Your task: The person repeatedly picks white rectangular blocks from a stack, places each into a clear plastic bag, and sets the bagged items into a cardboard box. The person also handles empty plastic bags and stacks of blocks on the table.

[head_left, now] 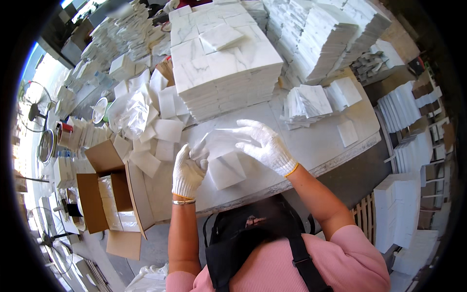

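Both my hands wear white knitted gloves above the near part of the work table (253, 182). My left hand (188, 171) is closed, its fingers curled on the edge of what looks like a thin clear plastic film (216, 138). To its right, my right hand (266, 147) reaches in with fingers stretched toward the left and the film's other edge between them and the thumb. The film is see-through, so its outline is hard to make out. Beneath and between the hands, one square white marble tile (226, 170) lies flat on the table.
A large block of stacked marble tiles (226, 63) stands ahead. Crumpled clear plastic (134, 114) lies on loose tiles at left. An open cardboard box (127, 194) holds wrapped packs beside the table. Fanned tiles (307, 104) sit at right; more stacks (396, 209) stand beyond the edge.
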The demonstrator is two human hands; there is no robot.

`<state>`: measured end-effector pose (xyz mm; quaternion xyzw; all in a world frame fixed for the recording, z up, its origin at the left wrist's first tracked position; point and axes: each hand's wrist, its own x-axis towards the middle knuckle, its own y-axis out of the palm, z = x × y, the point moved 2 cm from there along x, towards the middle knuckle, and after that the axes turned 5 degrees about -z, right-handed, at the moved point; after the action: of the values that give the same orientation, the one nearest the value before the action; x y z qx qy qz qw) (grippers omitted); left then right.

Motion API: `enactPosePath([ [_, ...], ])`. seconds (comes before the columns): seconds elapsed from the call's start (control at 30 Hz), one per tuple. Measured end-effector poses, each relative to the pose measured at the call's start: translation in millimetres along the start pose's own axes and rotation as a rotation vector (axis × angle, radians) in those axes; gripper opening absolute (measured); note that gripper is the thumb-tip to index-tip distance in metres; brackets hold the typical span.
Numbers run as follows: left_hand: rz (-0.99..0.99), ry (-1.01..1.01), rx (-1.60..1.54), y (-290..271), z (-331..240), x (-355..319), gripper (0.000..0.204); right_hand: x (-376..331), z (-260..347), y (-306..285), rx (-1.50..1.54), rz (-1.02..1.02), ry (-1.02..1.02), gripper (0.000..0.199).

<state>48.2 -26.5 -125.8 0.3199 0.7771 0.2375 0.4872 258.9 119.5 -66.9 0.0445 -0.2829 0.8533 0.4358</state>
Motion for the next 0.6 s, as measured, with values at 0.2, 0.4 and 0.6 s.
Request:
enactPosePath([
  [0.2, -0.083, 0.05, -0.087, -28, -15, 55, 0.025, 18, 3, -94, -0.26, -0.271, -0.162, 0.036],
  [0.4, -0.124, -0.03, -0.103, -26, 6, 92, 0.024, 18, -113, -283, -0.759, -0.532, 0.122, 0.06],
  [0.6, -0.127, -0.074, -0.07, -52, 10, 113, 0.023, 35, -156, -314, -0.963, -0.124, 0.706, 0.114],
])
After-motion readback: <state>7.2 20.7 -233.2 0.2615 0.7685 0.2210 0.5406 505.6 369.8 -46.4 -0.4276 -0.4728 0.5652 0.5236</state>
